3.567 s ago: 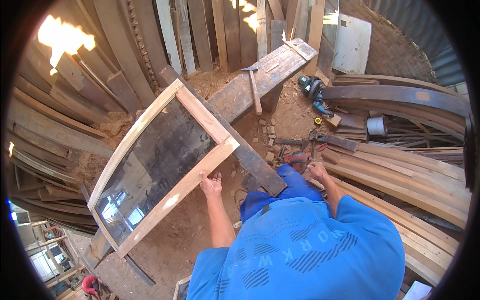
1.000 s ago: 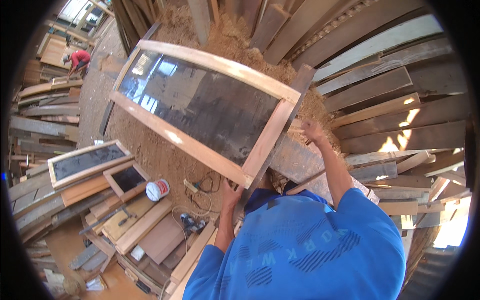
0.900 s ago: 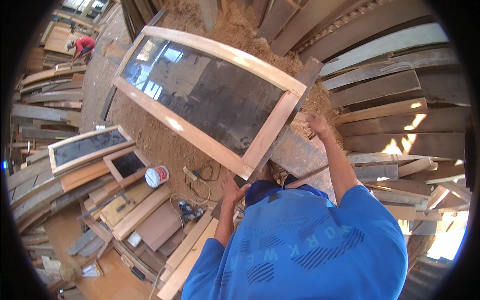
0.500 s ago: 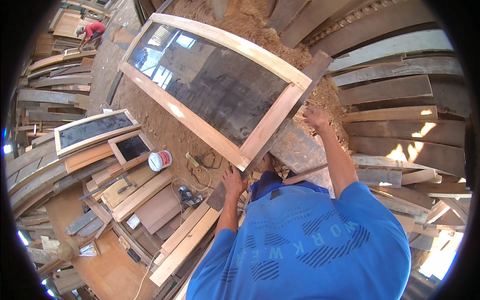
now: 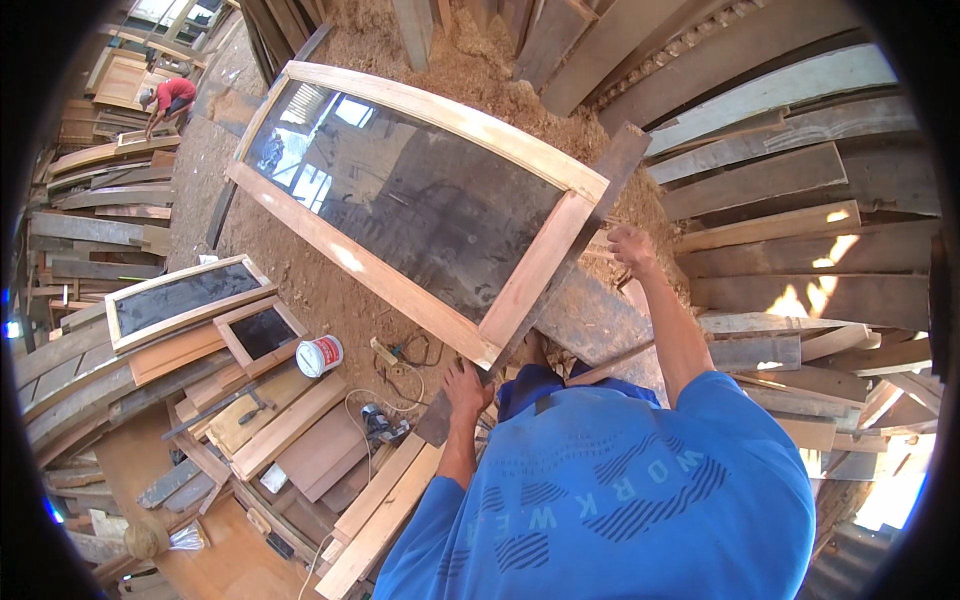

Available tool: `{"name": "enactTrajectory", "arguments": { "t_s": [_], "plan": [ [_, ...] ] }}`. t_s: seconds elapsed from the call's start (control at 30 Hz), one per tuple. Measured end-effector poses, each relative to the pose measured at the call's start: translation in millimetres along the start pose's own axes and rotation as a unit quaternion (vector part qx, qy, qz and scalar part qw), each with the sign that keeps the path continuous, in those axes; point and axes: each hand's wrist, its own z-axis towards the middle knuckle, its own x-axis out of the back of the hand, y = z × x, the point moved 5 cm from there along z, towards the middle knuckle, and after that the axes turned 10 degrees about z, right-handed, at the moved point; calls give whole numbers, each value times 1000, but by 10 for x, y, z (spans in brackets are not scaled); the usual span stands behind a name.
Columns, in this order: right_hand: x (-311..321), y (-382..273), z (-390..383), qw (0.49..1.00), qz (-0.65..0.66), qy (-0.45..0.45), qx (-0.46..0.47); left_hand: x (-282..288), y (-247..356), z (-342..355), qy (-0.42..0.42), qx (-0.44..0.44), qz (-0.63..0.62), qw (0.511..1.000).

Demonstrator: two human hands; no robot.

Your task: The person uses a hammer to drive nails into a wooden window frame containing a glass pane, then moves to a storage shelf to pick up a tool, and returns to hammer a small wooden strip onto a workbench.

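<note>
A long glazed wooden frame (image 5: 350, 262) with dark, reflective glass lies slantwise before me, its near end resting on a dark plank (image 5: 622, 160). At the frame's near left corner, my left hand (image 5: 466, 390) has its fingers bent against the wood beside the plank. My right hand (image 5: 632, 252) hovers just right of the frame's near end, its fingers curled together. Something small and thin may be in that hand, but I cannot make it out. Below it lies a worn grey board (image 5: 600, 318).
Boards (image 5: 770, 185) line the right side. At left are a smaller glazed frame (image 5: 112, 315), a white bucket (image 5: 319, 356), a power tool (image 5: 380, 423) with a cord, a hammer (image 5: 252, 408) and stacked planks (image 5: 375, 520). A person in red (image 5: 172, 96) bends over far left.
The view has shifted, so most of the scene sits lower. My right hand is slightly farther from the frame's edge. My left hand stays at the corner.
</note>
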Motion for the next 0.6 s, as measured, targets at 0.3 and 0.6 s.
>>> {"name": "enactTrajectory", "arguments": {
  "t_s": [0.3, 0.6],
  "plan": [
    [-207, -58, 211, 1000, -16, -21, 9, 72, 2, -4, -3, -10, -5, 1000],
    [-284, -213, 121, 999, -46, 6, -20, 15, -78, 70, -78, -14, -64, 995]
  ]
}}
